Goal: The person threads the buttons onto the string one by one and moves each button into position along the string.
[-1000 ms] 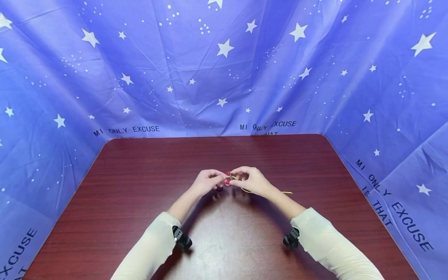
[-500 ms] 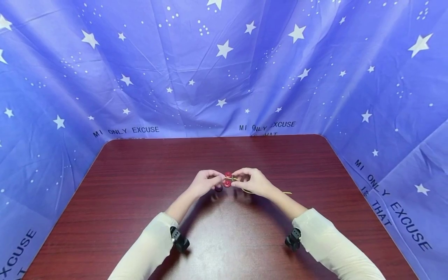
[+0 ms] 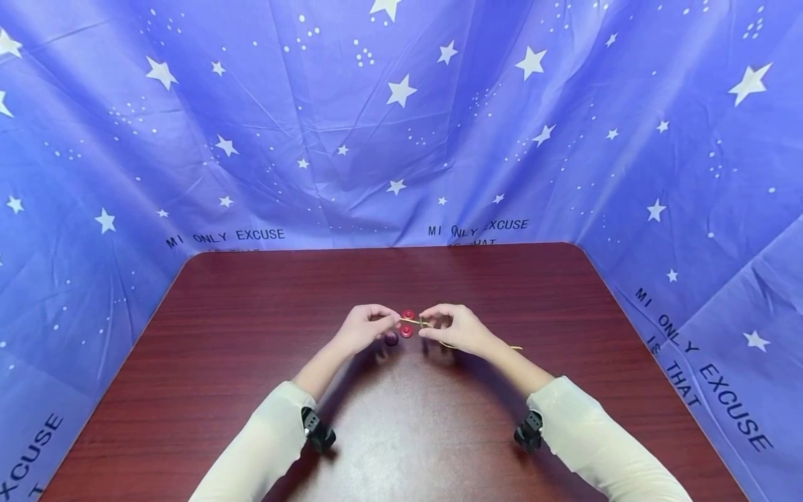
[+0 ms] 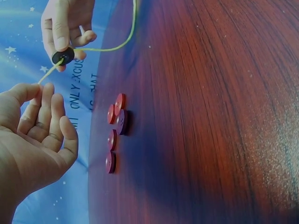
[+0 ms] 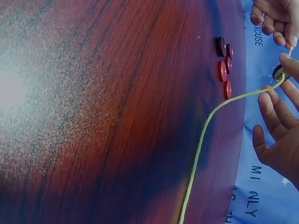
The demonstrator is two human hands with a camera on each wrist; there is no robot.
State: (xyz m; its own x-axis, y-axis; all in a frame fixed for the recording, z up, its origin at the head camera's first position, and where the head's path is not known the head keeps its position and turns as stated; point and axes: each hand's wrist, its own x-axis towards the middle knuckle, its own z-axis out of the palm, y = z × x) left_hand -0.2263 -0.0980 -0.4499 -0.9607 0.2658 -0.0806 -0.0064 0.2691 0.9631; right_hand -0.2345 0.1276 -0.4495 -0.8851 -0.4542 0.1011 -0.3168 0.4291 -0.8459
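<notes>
My left hand [image 3: 366, 329] pinches the end of a yellow cord [image 5: 203, 128] between thumb and index finger, its other fingers loosely bent in the left wrist view. Opposite it, my right hand [image 3: 459, 328] grips a dark round button [image 4: 63, 56] by its edge between thumb and fingers. The cord passes through a hole in this button. A short stretch of it runs straight to my left fingertips, while the long tail trails out past the right hand. Both hands are raised above the table, over a small group of buttons.
Several loose buttons lie close together on the wooden table [image 3: 263, 286]: a dark purple button [image 4: 122, 122], a bright red button [image 5: 222, 71] and others in reds. A blue star-printed curtain [image 3: 351, 90] hangs behind and at both sides of the table.
My hands have moved apart, the left one leftward and the right one rightward with the dark button. The piece of cord between them is longer, and the buttons beneath show more.
</notes>
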